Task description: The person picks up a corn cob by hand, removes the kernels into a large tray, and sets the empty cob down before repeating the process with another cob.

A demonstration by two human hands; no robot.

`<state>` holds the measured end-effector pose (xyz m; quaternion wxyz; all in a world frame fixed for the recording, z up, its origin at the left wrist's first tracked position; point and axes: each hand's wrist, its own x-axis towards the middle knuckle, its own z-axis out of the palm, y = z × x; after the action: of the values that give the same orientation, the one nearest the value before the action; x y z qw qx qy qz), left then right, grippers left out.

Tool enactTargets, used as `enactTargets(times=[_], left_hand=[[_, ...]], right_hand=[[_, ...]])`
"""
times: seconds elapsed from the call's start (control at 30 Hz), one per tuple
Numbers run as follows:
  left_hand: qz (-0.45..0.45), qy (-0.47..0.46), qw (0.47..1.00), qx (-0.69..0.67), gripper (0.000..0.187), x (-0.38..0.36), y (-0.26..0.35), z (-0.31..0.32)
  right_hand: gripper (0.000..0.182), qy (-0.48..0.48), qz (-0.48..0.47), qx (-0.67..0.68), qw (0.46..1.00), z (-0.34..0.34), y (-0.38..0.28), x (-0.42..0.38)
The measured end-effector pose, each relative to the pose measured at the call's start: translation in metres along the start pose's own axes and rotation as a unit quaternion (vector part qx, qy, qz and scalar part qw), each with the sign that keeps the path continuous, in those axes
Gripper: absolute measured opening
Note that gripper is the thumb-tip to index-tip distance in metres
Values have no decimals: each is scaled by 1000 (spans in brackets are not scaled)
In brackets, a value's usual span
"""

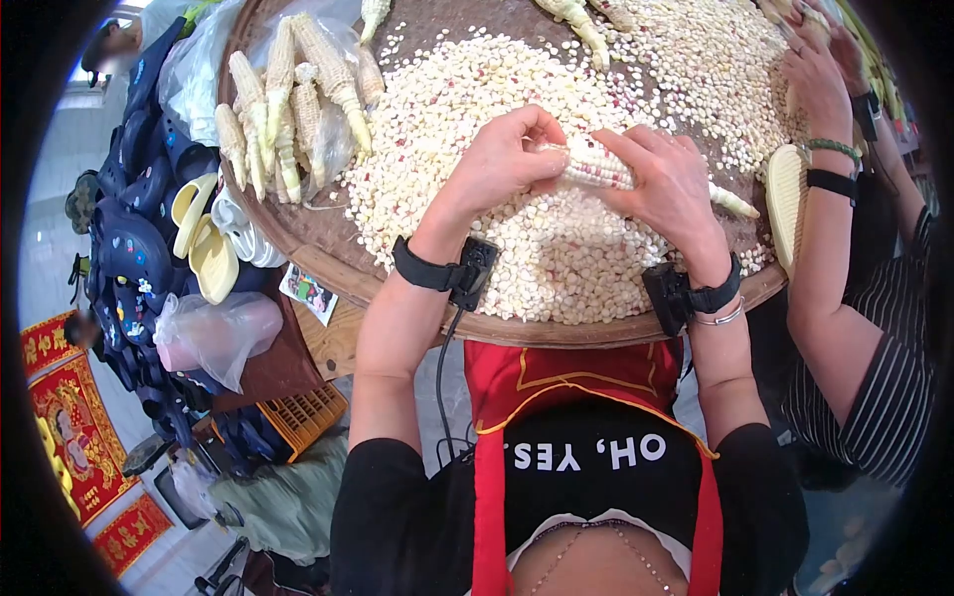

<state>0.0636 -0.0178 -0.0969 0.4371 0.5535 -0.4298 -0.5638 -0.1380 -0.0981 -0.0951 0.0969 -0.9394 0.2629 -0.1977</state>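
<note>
Between my two hands is a corn cob (598, 167) with pale and reddish kernels, lying nearly level over a heap of loose kernels (417, 129). My right hand (664, 184) is wrapped round the cob's right part, and its tapered stem end (733, 201) sticks out past the palm. The fingers of my left hand (507, 159) are curled closed at the cob's other end, pressed against the kernels there. Both hands are above the wide round woven tray (318, 238) that bears the heap.
Stripped cobs (280, 94) lie on clear plastic at the tray's left, with more cobs (581, 30) at the top. A co-worker's hands (820, 79) are at the upper right, near a yellow slipper-shaped item (787, 204). Dark clogs (134, 243) and a pink bagged container (224, 333) stand left.
</note>
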Motion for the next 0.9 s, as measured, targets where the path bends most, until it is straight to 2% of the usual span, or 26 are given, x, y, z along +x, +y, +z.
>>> enactTargets(times=[0.37, 0.53, 0.67, 0.73, 0.77, 0.83, 0.9], left_hand=[[-26, -21, 995, -99, 17, 2, -4, -11], [-36, -25, 990, -133, 19, 2, -1, -15], [16, -40, 996, -84, 23, 0, -1, -7], [33, -41, 995, -82, 24, 0, -1, -7], [32, -39, 995, -84, 25, 0, -1, -7], [30, -38, 995, -86, 26, 0, 0, -6], [25, -39, 997, -68, 26, -1, 0, -7]], right_hand=[[52, 22, -5, 8, 1000, -2, 0, -1], [53, -27, 33, 42, 998, -4, 0, -1], [51, 8, 28, 82, 996, -3, 3, 0], [49, -73, 123, 122, 982, -7, 1, 3], [49, -73, 123, 122, 982, -5, 2, 3], [46, 17, 13, 101, 995, -1, 5, 3], [45, 15, 18, 107, 994, 0, 4, 4]])
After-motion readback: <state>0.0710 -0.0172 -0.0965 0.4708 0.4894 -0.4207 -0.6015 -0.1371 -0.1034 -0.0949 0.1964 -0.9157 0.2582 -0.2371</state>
